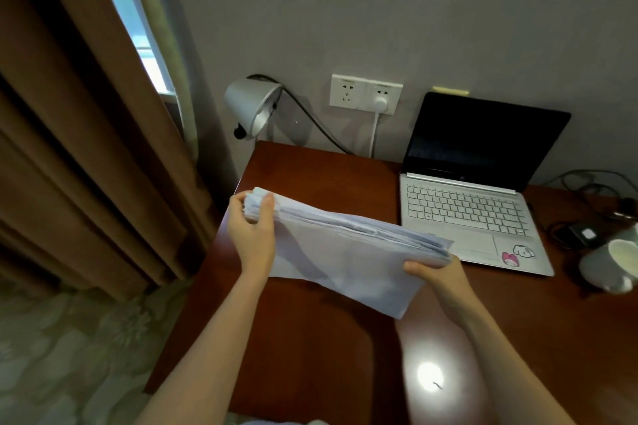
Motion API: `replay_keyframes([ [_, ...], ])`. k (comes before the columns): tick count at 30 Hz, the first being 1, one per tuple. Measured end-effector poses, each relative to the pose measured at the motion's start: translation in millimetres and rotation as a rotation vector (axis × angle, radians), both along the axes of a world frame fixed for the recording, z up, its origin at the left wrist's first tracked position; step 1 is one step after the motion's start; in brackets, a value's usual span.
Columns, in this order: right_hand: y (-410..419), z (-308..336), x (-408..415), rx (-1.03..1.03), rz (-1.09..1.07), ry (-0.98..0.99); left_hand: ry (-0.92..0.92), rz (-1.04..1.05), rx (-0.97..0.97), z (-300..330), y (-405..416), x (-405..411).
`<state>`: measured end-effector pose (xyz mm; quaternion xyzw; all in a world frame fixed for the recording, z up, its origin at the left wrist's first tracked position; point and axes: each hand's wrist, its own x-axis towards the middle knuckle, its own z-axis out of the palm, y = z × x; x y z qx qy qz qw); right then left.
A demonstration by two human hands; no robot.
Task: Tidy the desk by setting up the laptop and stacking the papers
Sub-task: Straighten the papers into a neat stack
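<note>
A thick stack of white papers [345,252] is held tilted over the left part of the brown wooden desk [310,338]. My left hand [252,231] grips the stack's far left end, thumb on top. My right hand [438,274] grips its near right corner from below. A silver laptop [466,210] stands open at the back right of the desk, its screen dark, with a pink and white sticker on the palm rest. The stack's right edge covers a little of the laptop's front left corner.
A silver desk lamp [253,107] leans over the back left corner. Wall sockets [366,93] hold a white plug and cord. A white mug [614,262] and tangled black cables with an adapter [583,235] lie at the right. A brown curtain [86,148] hangs left.
</note>
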<state>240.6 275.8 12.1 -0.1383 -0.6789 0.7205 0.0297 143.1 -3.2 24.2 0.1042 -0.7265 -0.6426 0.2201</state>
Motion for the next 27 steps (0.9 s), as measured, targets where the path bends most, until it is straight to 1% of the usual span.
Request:
replay_keyframes([
  [3, -6.1, 2.3, 0.9, -0.010, -0.018, -0.004, -0.038, 0.002, -0.018, 0.2, -1.3, 0.6],
  [8, -15.5, 3.9, 3.2, -0.032, 0.000, 0.007, -0.042, -0.006, 0.066, -0.9, -8.8, 2.0],
  [12, -21.6, 9.1, 4.8, -0.053, 0.048, 0.010, -0.026, -0.130, 0.108, -0.1, -11.9, 6.4],
  [14, -20.6, 19.9, 5.5, 0.000, 0.053, -0.008, -0.007, -0.161, 0.097, -1.5, -17.9, 6.2],
  [16, -12.9, 41.7, 2.2, 0.150, 0.092, 0.006, -0.011, -0.174, 0.070, -5.1, -26.0, 4.3],
  [18, -10.2, 72.7, -8.8, 0.430, 0.247, 0.014, -0.053, -0.206, 0.037, -9.1, -30.3, 3.7],
  [20, -25.9, 96.6, -27.7, 0.863, 0.497, -0.021, -0.113, -0.238, 0.044, -14.9, -31.9, 6.1],
  [22, -60.9, 103.5, -50.0, 1.307, 0.725, -0.076, -0.152, -0.265, 0.091, -19.3, -32.0, 8.4],
  [23, -82.1, 102.9, -58.3, 1.444, 0.788, -0.096, -0.152, -0.281, 0.109, -20.4, -31.7, 8.9],
  [24, -100.7, 100.2, -64.8, 1.510, 0.818, -0.089, -0.148, -0.287, 0.125, -21.4, -31.6, 9.9],
  [25, -114.2, 97.5, -70.0, 1.534, 0.823, -0.060, -0.152, -0.271, 0.162, -23.7, -32.7, 10.8],
  [27, -119.6, 98.2, -74.6, 1.485, 0.772, -0.039, -0.204, -0.148, 0.313, -30.8, -42.9, 13.3],
])
